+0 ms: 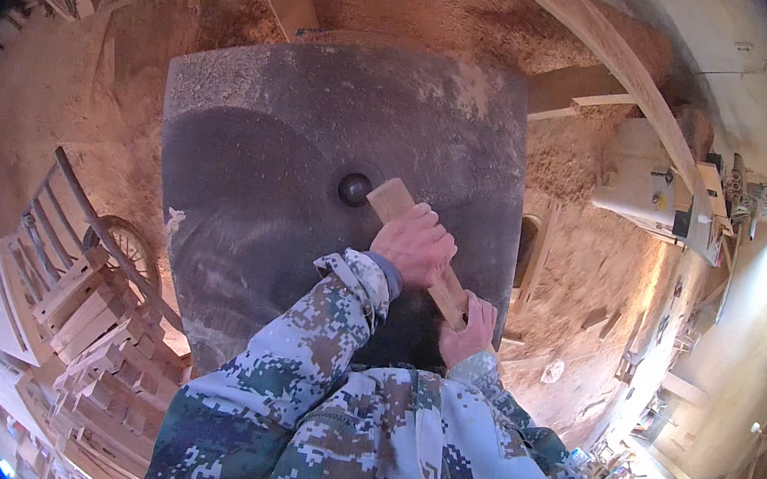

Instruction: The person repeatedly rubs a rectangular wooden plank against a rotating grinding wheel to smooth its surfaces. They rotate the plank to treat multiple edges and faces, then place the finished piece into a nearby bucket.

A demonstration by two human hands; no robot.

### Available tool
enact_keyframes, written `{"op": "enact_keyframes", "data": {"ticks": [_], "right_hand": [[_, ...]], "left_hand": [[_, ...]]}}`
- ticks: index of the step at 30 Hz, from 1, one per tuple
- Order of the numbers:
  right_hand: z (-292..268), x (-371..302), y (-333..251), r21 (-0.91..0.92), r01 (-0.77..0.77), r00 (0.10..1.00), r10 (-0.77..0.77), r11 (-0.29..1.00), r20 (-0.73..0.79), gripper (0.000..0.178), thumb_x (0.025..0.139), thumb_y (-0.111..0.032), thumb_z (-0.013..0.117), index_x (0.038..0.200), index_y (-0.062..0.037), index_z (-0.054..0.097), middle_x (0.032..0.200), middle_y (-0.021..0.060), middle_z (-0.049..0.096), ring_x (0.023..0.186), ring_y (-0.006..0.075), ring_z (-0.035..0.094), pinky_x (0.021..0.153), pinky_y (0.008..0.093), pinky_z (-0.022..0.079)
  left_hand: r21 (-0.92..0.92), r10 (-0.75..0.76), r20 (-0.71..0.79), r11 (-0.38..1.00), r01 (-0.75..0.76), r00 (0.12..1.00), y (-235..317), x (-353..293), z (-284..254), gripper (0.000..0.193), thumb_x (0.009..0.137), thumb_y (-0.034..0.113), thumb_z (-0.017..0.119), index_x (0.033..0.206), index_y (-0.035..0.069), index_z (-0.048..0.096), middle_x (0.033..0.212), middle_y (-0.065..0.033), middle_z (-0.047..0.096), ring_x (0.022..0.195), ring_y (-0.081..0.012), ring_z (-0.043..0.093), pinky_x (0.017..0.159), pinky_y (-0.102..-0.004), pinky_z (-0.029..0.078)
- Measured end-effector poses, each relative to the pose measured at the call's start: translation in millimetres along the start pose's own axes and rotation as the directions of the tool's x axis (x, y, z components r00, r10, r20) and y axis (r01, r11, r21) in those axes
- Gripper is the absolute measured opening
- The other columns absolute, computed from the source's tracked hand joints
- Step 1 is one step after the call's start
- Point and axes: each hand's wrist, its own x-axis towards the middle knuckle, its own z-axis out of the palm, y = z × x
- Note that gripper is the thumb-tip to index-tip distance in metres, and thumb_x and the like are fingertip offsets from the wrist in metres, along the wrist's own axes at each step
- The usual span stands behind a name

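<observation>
A short, pale wooden piece (448, 297) slants across the dark metal machine table (248, 252). My left hand (416, 245) is wrapped over its middle, leaving the upper-left end bare. Around the lower-right end, close to my body, my right hand (470, 332) is closed. The bare end sits just right of a round, dark spindle (354, 189) set in the tabletop; I cannot tell whether the two touch. Both forearms wear camouflage sleeves.
Sawdust covers the floor (61, 133) around the table. At lower left stand stacked wooden pieces (103, 339), a spoked wheel (121, 246) and a ladder-like frame (99, 219). A long curved board (629, 73) crosses the upper right, near another workbench (636, 175).
</observation>
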Motion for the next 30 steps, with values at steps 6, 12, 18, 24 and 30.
{"op": "enact_keyframes", "data": {"ticks": [6, 12, 18, 24, 30], "right_hand": [[4, -3, -10, 0.010, -0.004, 1.000, 0.004, 1.000, 0.025, 0.065, 0.071, -0.008, 0.080, 0.133, -0.0021, 0.061, 0.117, 0.0185, 0.062, 0.112, 0.0426, 0.057, 0.102, 0.0520, 0.047], [4, -4, -15, -0.002, 0.051, 0.998, -0.051, 0.999, 0.023, 0.066, 0.069, -0.008, 0.084, 0.131, -0.0005, 0.062, 0.115, 0.0177, 0.063, 0.108, 0.0410, 0.059, 0.097, 0.0504, 0.048], [6, -1, -14, -0.010, 0.113, 0.993, -0.113, 0.994, 0.030, 0.064, 0.068, -0.008, 0.085, 0.128, 0.0009, 0.063, 0.111, 0.0166, 0.066, 0.103, 0.0389, 0.061, 0.093, 0.0490, 0.048], [5, -3, -13, 0.024, 0.166, 0.985, -0.167, 0.986, 0.053, 0.063, 0.066, -0.006, 0.084, 0.126, 0.0021, 0.064, 0.114, 0.0176, 0.067, 0.103, 0.0391, 0.062, 0.095, 0.0477, 0.049], [4, -9, -17, 0.084, 0.135, 0.987, -0.141, 0.987, 0.078, 0.067, 0.066, -0.010, 0.085, 0.128, 0.0017, 0.065, 0.116, 0.0183, 0.067, 0.107, 0.0396, 0.061, 0.097, 0.0489, 0.049]], "left_hand": [[0.018, -0.020, 0.012, 1.000, 0.019, 1.000, -3, -4, -6, 0.018, 0.088, 0.022, 0.075, 0.076, 0.012, 0.065, 0.074, -0.0046, 0.061, 0.082, -0.0258, 0.062, 0.091, -0.0407, 0.051], [0.001, -0.002, -0.028, 1.000, 0.003, 1.000, -3, -9, -10, 0.018, 0.087, 0.020, 0.076, 0.075, 0.012, 0.065, 0.073, -0.0045, 0.060, 0.080, -0.0247, 0.061, 0.085, -0.0393, 0.050], [0.003, -0.018, -0.049, 1.000, 0.018, 0.999, -2, -21, -16, 0.014, 0.084, 0.018, 0.077, 0.077, 0.012, 0.066, 0.073, -0.0041, 0.061, 0.079, -0.0243, 0.061, 0.085, -0.0381, 0.050], [0.011, -0.009, -0.036, 1.000, 0.010, 0.999, -1, -31, -22, 0.012, 0.085, 0.017, 0.075, 0.080, 0.011, 0.067, 0.073, -0.0046, 0.062, 0.080, -0.0244, 0.061, 0.087, -0.0382, 0.050], [0.052, -0.044, 0.013, 0.998, 0.043, 0.999, 11, -36, -39, 0.011, 0.086, 0.016, 0.074, 0.081, 0.010, 0.066, 0.074, -0.0047, 0.063, 0.083, -0.0254, 0.062, 0.089, -0.0405, 0.050]]}}
